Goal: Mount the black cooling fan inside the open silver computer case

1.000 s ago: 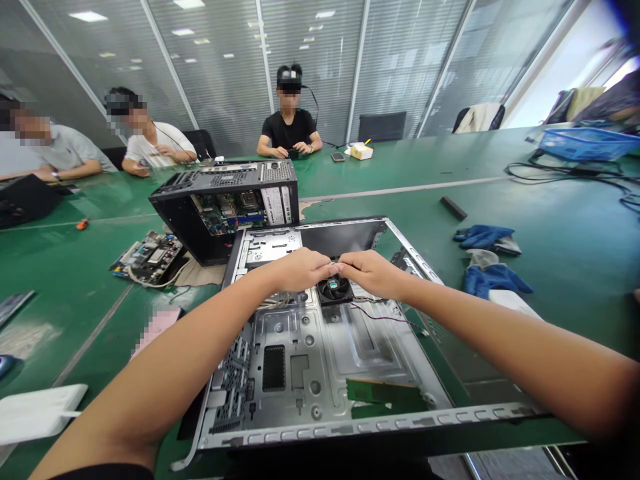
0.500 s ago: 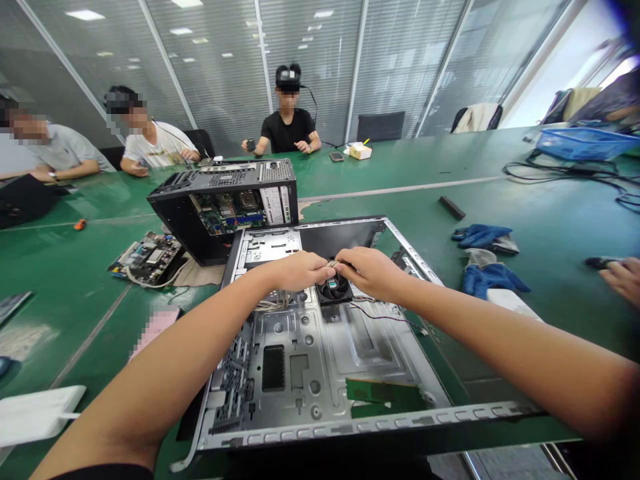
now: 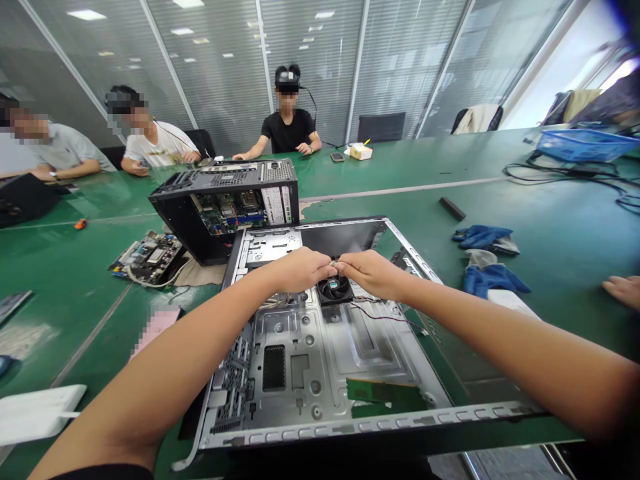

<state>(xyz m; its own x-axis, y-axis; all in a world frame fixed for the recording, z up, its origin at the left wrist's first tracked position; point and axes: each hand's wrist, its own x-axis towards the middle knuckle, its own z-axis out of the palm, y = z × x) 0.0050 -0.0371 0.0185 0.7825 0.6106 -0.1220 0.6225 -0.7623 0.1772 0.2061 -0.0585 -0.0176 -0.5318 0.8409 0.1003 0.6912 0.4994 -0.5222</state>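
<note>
My left hand (image 3: 304, 270) and my right hand (image 3: 367, 272) meet above an open computer case (image 3: 285, 413) that lies flat. Both are closed, pinching a light-coloured cable (image 3: 335, 265) that shows only in part between the fingers. Just below them sits a black cooling fan (image 3: 335, 287), its thin wires (image 3: 387, 317) trailing to the right. More pale cable (image 3: 274, 301) lies in the case under my left wrist. Green memory modules (image 3: 385, 395) rest on the metal floor near the front edge.
A second case (image 3: 180, 230) stands upright behind. A circuit board (image 3: 150, 257) lies left, blue gloves (image 3: 493, 277) and a white box (image 3: 513, 303) right. A blue basket (image 3: 587, 143) and black cables are at far right. Co-workers sit across; another person's hand (image 3: 623, 291) is at right.
My hands have drawn slightly closer together, and less cable shows between them. The co-worker opposite has lowered a hand behind the upright case. The hand at right has moved back, its dark object gone from view.
</note>
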